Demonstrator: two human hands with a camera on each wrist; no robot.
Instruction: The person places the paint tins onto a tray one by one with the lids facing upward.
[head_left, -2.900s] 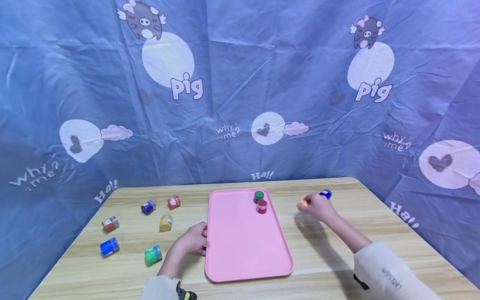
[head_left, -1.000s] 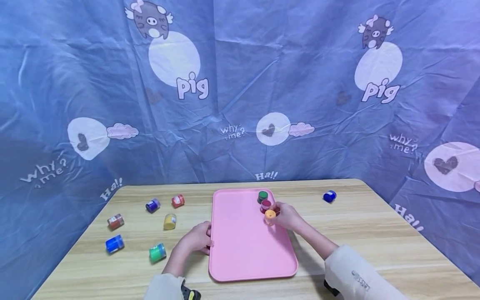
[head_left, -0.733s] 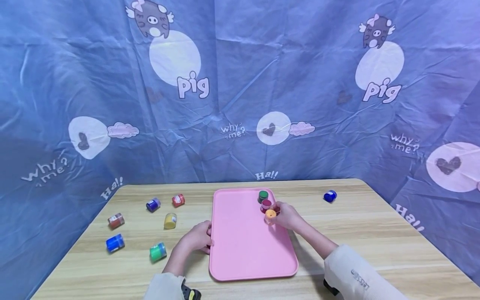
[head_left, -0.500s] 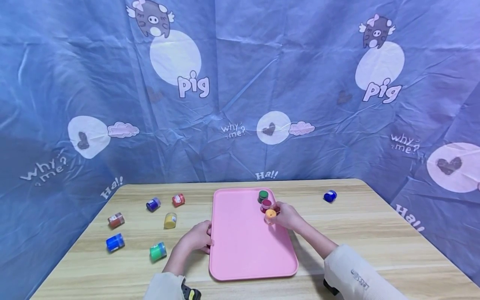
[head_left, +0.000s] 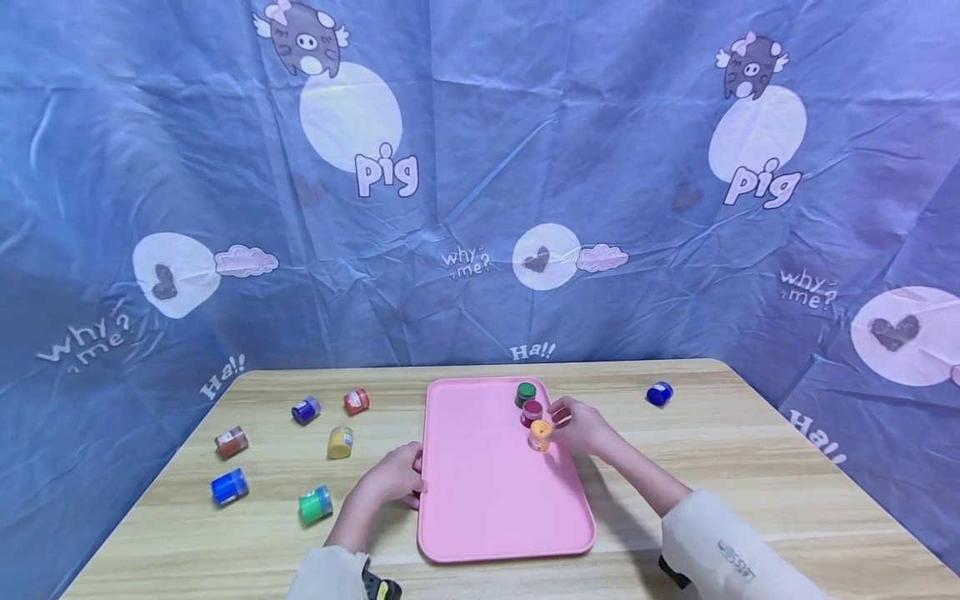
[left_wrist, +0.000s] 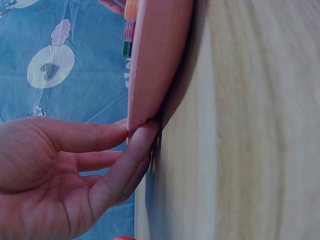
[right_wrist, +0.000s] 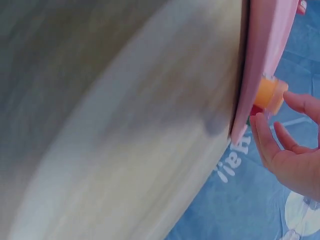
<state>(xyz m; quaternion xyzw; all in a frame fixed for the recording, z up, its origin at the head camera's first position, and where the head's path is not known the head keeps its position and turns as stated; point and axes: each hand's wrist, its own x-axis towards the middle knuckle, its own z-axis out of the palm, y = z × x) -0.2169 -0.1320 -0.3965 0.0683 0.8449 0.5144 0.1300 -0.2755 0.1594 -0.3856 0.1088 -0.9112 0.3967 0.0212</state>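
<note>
A pink tray (head_left: 487,500) lies in the middle of the wooden table (head_left: 750,467). Along its far right side stand a green-lidded jar (head_left: 526,392), a red-lidded jar (head_left: 532,411) and an orange jar (head_left: 540,434), all upright in a row. My right hand (head_left: 573,419) hovers just right of the orange jar with relaxed fingers and holds nothing. The right wrist view shows the right hand (right_wrist: 280,117) a small gap away from the orange jar (right_wrist: 270,95). My left hand (head_left: 393,479) rests against the tray's left rim. Its straight fingers (left_wrist: 135,150) touch the tray (left_wrist: 155,60) edge.
Several small paint jars lie on their sides left of the tray, among them a yellow one (head_left: 339,442), a green one (head_left: 315,505) and a blue one (head_left: 227,487). One blue jar (head_left: 659,392) lies far right. A blue printed cloth (head_left: 480,208) hangs behind.
My right hand carried the orange jar from the right side of the table onto the tray beside the red-lidded jar, then let go and drew slightly away. The left hand stayed at the rim.
</note>
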